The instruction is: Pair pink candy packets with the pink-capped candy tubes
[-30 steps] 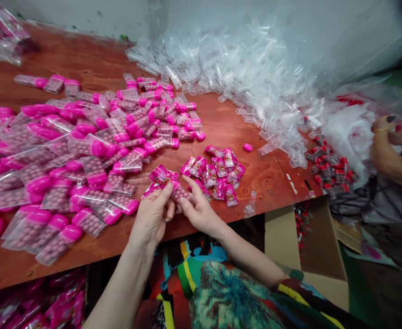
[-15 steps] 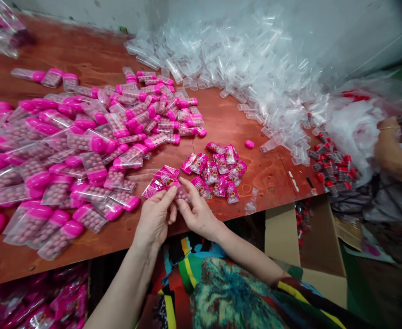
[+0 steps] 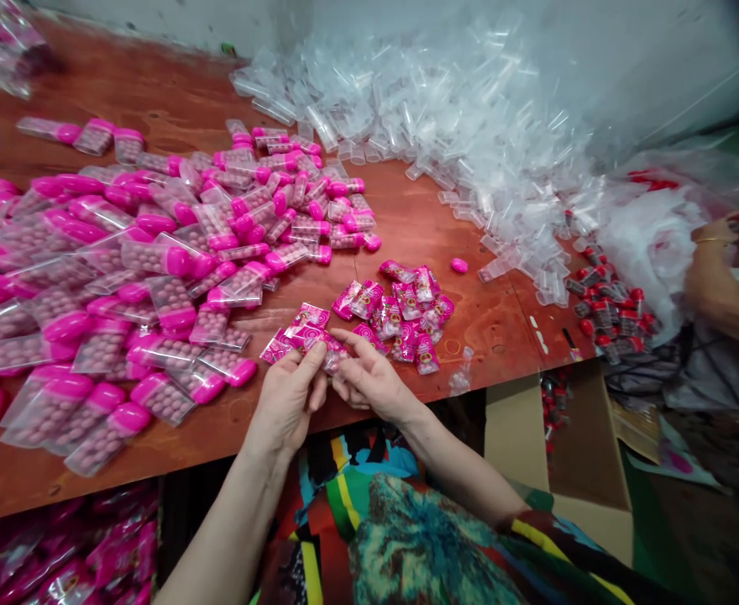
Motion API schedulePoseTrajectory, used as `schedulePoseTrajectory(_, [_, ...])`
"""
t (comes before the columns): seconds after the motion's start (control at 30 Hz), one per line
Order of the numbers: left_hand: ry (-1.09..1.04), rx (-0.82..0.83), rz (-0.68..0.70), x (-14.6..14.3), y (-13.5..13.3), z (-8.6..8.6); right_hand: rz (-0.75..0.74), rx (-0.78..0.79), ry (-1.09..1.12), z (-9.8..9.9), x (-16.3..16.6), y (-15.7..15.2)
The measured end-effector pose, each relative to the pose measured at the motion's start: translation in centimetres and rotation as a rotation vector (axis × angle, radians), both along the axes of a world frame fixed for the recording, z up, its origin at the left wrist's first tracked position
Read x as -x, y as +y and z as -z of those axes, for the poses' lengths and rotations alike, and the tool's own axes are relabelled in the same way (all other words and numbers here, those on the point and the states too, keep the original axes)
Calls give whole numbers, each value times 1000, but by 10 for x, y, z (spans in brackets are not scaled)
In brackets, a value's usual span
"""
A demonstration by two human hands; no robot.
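Observation:
My left hand (image 3: 287, 402) and my right hand (image 3: 369, 382) meet at the table's front edge, fingers pinched together on a clear tube of pink candy balls (image 3: 332, 360) held between them. Pink printed wrappers (image 3: 297, 334) lie on the table right at my fingertips. A small pile of the same pink wrappers (image 3: 404, 315) sits just beyond my right hand. A large spread of filled tubes with pink caps (image 3: 136, 277) covers the table to the left.
A heap of empty clear tubes (image 3: 458, 126) fills the back right of the brown wooden table (image 3: 420, 218). Red-capped tubes (image 3: 609, 307) lie at the right edge, where another person's hand (image 3: 713, 269) works. A cardboard box (image 3: 571, 454) stands below.
My hands stayed at the front edge with the tube; my right hand's fingers curled in closer over it, and the wrappers at my fingertips shifted slightly.

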State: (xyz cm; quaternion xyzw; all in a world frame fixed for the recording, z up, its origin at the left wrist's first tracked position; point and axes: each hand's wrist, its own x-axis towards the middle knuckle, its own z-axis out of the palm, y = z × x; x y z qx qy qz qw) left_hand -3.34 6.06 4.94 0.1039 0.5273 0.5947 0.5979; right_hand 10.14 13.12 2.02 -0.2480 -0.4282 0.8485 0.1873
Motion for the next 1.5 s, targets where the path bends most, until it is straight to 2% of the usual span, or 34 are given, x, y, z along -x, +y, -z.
schedulePoseTrajectory(0.23, [104, -23, -43, -11, -1, 1, 4, -83, 4, 19, -3, 3])
schedulePoseTrajectory(0.47, [155, -30, -13, -16, -5, 3, 21, -50, 51, 31, -6, -1])
schedulePoseTrajectory(0.57, [82, -48, 27, -14, -6, -1, 26, -128, -36, 20, -14, 3])
schedulePoseTrajectory(0.63, [60, -36, -11, -8, -7, -6, 84, -253, -163, 3, -25, 10])
schedulePoseTrajectory(0.8, [7, -9, -178, 24, -7, -13, 496, -738, -558, -40, -52, 28])
schedulePoseTrajectory(0.87, [-69, 17, -228, 36, -7, -10, 504, -851, -655, -47, -49, 25])
schedulePoseTrajectory(0.93, [-137, 40, -264, 43, -8, -5, 385, -889, -633, -44, -35, 16])
schedulePoseTrajectory(1.0, [-189, 39, -268, 46, -11, -1, 235, -887, -539, -34, -15, 4])
schedulePoseTrajectory(1.07, [-218, 16, -239, 46, -15, 1, 162, -826, -447, -23, 6, -6])
schedulePoseTrajectory(1.17, [-152, -42, -148, 43, -22, -1, 138, -591, -341, -13, 29, -12])
schedulePoseTrajectory(1.3, [30, -94, 32, 35, -31, -7, 51, -260, -211, -14, 39, -8])
schedulePoseTrajectory(1.37, [76, -104, 64, 32, -35, -8, 82, -212, -169, -16, 38, -3])
schedulePoseTrajectory(1.5, [172, -61, 68, 29, -40, -7, 228, -242, -152, -17, 34, 6])
